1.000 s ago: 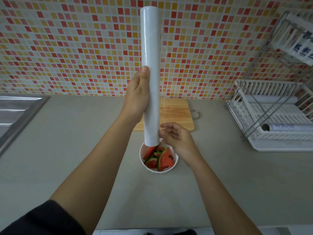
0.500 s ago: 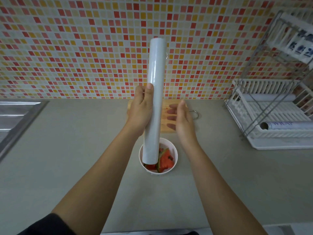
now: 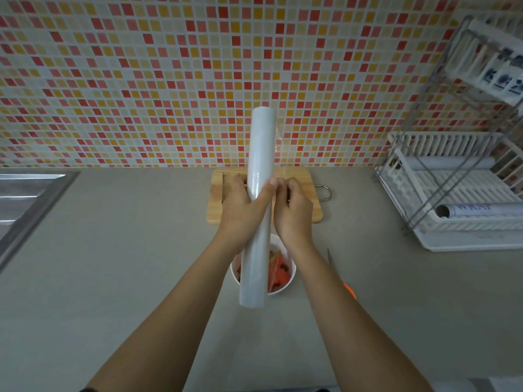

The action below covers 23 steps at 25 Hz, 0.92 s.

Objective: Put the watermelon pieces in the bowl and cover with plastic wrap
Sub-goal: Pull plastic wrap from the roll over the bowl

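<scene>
Above the bowl (image 3: 288, 274) of watermelon pieces (image 3: 278, 273), the left hand (image 3: 240, 206) stays clamped on the plastic wrap roll (image 3: 259, 193) while the right hand (image 3: 293, 209), open a moment earlier, now pinches the film's loose edge, ready to unroll.

Both forearms are bare; a dark sleeve (image 3: 85, 389) edge shows at the left arm's lower end.

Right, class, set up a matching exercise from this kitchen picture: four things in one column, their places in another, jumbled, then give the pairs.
1 plastic wrap roll
2 watermelon pieces
3 cutting board
4 boxed wrap roll

A in the white dish rack
B in the left hand
C in the white bowl
D on the counter by the tiled wall

Pairs: 1-B, 2-C, 3-D, 4-A
</scene>
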Available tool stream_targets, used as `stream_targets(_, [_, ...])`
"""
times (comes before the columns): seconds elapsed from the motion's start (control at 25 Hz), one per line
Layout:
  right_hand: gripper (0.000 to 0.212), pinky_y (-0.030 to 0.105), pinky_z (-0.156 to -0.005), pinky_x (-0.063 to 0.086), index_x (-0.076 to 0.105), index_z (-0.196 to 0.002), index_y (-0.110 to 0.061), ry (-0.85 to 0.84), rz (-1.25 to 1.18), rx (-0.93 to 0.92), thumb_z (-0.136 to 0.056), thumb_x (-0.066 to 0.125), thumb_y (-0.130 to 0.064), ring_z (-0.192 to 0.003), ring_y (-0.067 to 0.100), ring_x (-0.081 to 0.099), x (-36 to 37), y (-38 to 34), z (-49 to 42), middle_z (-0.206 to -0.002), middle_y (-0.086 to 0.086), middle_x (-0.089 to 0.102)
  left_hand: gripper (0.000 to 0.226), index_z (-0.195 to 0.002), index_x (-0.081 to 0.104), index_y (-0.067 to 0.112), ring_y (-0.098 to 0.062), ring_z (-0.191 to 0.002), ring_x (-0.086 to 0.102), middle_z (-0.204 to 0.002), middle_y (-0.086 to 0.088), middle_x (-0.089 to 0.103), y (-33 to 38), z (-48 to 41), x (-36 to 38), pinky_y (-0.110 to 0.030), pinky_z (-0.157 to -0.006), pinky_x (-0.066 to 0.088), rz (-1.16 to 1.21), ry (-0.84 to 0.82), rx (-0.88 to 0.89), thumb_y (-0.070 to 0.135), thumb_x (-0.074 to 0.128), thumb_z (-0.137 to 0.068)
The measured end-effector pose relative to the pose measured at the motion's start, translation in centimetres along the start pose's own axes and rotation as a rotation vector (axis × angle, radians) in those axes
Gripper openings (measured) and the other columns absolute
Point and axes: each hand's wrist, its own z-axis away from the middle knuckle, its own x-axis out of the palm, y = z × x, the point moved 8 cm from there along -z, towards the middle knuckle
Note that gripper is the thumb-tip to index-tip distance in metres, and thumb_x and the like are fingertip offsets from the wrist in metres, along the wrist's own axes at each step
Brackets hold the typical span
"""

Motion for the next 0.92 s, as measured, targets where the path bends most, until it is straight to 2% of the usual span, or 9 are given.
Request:
stream_targets(0.12, [0.03,0.012,-0.049,0.034,0.052,-0.076,-0.009,-0.004,0.023,0.047,-0.097,0.04,-0.026,-0.052,0.0,0.046,-0.2,1.2,0.2,-0.057,-0.005,0.049,0.03,-0.085,0.047,0.03,0.002,-0.064,0.06,-0.08,0.01,0.059,-0.7,0.1,-0.4,-0.012,-0.05,0.042,-0.086,0.081,0.011,0.058,0.057,-0.083])
stream_targets(0.32, [0.034,0.023,-0.051,0.032,0.05,-0.07,-0.012,-0.015,0.016,0.116,-0.096,0.04,-0.031,-0.048,0.004,0.04,-0.7,3.3,0.6,-0.054,-0.007,0.044,0.012,-0.081,0.049,0.048,-0.001,-0.077,0.062,-0.085,0.014,0.062,-2.2,0.6,-0.5,-0.02,-0.061,0.044,-0.032,0.071,-0.029,0.06,0.051,-0.084])
stream_targets(0.44, [0.039,0.021,-0.054,0.04,0.059,-0.079,-0.033,-0.167,-0.158,0.28,-0.089,0.032,-0.059,-0.055,0.003,0.052,0.4,3.4,0.4,-0.067,-0.009,0.059,0.011,-0.092,0.047,0.048,0.003,-0.08,0.06,-0.087,0.021,0.06,-2.2,0.9,-0.6,-0.018,-0.063,0.043,-0.029,0.077,-0.001,0.058,0.05,-0.086])
stream_targets(0.52, [0.045,0.025,-0.059,0.043,0.058,-0.085,-0.042,-0.229,-0.161,0.323,-0.082,0.024,-0.071,-0.064,0.006,0.057,0.8,2.4,-0.9,-0.078,-0.011,0.063,0.017,-0.1,0.044,0.048,0.004,-0.081,0.059,-0.086,0.024,0.058,-2.3,1.0,-0.5,-0.017,-0.063,0.043,-0.034,0.076,-0.002,0.057,0.05,-0.087])
stream_targets(0.6, [0.041,0.029,-0.06,0.047,0.058,-0.083,-0.039,-0.189,-0.149,0.294,-0.082,0.031,-0.07,-0.064,0.008,0.057,0.6,0.8,-2.7,-0.077,-0.011,0.06,0.018,-0.102,0.044,0.046,0.008,-0.077,0.057,-0.084,0.026,0.056,-2.6,1.4,-0.3,-0.013,-0.061,0.041,-0.047,0.072,-0.007,0.055,0.051,-0.088])
stream_targets(0.68, [0.028,0.039,-0.064,0.051,0.055,-0.075,-0.03,-0.074,-0.151,0.246,-0.087,0.046,-0.053,-0.064,0.013,0.054,0.0,-0.4,-4.3,-0.073,-0.007,0.058,0.022,-0.106,0.046,0.04,0.011,-0.075,0.057,-0.085,0.025,0.056,-2.7,1.7,-0.1,-0.01,-0.059,0.04,-0.053,0.067,0.002,0.052,0.052,-0.089])
stream_targets(0.76, [0.021,0.046,-0.071,0.053,0.052,-0.071,-0.029,0.066,-0.125,0.151,-0.09,0.051,-0.038,-0.07,0.018,0.055,-1.0,-1.4,-5.0,-0.075,-0.005,0.057,0.022,-0.107,0.049,0.036,0.016,-0.075,0.057,-0.085,0.023,0.058,-2.5,1.9,0.0,-0.006,-0.057,0.042,-0.045,0.06,0.028,0.049,0.053,-0.089])
stream_targets(0.84, [0.014,0.042,-0.07,0.052,0.053,-0.078,-0.036,0.109,-0.215,0.129,-0.09,0.048,-0.042,-0.075,0.016,0.058,-1.7,-1.6,-4.2,-0.087,-0.004,0.061,0.021,-0.107,0.049,0.034,0.021,-0.075,0.054,-0.086,0.022,0.059,-2.1,1.8,-0.1,0.0,-0.058,0.04,-0.05,0.06,0.064,0.047,0.053,-0.09])
stream_targets(0.92, [0.024,0.034,-0.067,0.052,0.049,-0.089,-0.043,0.032,-0.254,0.195,-0.083,0.038,-0.064,-0.078,0.008,0.06,-1.2,-0.5,-2.3,-0.094,-0.009,0.061,0.021,-0.107,0.047,0.034,0.02,-0.077,0.054,-0.087,0.02,0.059,-1.8,1.7,-0.6,0.001,-0.059,0.039,-0.052,0.072,0.085,0.047,0.052,-0.091])
